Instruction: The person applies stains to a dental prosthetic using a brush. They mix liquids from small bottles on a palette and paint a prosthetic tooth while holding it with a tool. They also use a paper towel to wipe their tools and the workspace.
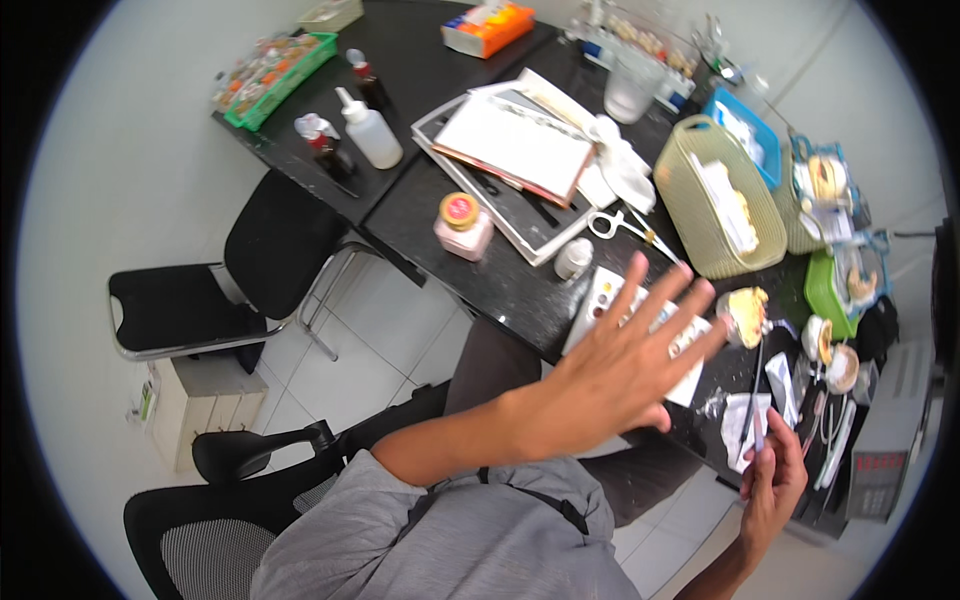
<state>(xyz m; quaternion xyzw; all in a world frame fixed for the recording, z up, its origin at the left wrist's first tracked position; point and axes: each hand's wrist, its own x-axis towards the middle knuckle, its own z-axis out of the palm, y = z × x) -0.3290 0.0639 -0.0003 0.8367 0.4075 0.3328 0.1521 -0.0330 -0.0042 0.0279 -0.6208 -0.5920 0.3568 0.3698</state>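
My left hand [632, 365] is raised over the near table edge with its fingers spread, and nothing is in it. Partly hidden beneath it lies a white palette [585, 318] with small dark and coloured spots. Just past its fingertips stands a yellowish dental cast [744, 316]. At the lower right, my right hand [774, 472] pinches a slim, long-handled dental instrument [757, 428] between thumb and fingers. The exact kind of its tip cannot be made out. A crumpled white tissue [738, 425] lies under the instrument, beside my right fingers.
A beige basket [690, 240], a blue bin [768, 150] and a green bin [825, 300] line the right. Scissors-like forceps [607, 225], a small white bottle [574, 258] and a pink jar [464, 232] stand ahead. A grey tray [520, 240] holds papers. More casts [818, 340] sit right.
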